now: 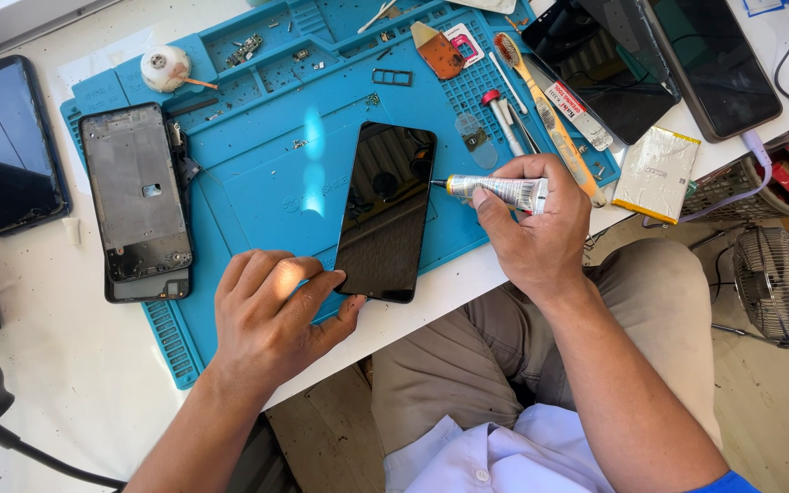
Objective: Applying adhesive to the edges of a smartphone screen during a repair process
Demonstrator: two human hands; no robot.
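Glue tube [502, 190] sits pinched in my right hand [536, 224], fingers curled shut around its silver body, with the dark nozzle touching the right edge of the black phone screen [385, 210]. That screen lies flat on the blue repair mat [257, 183], near the mat's front edge on the white tabletop [66, 383]. My left hand [271, 315] rests loosely curled on the mat, its index fingertip and thumb touching the screen's lower left corner, gripping nothing. Left of it lies an opened phone frame [134, 196], inner side up. Beyond the tube I see a toothbrush [541, 105] and a flat battery [657, 173], and another dark phone [6, 141] lies far left.
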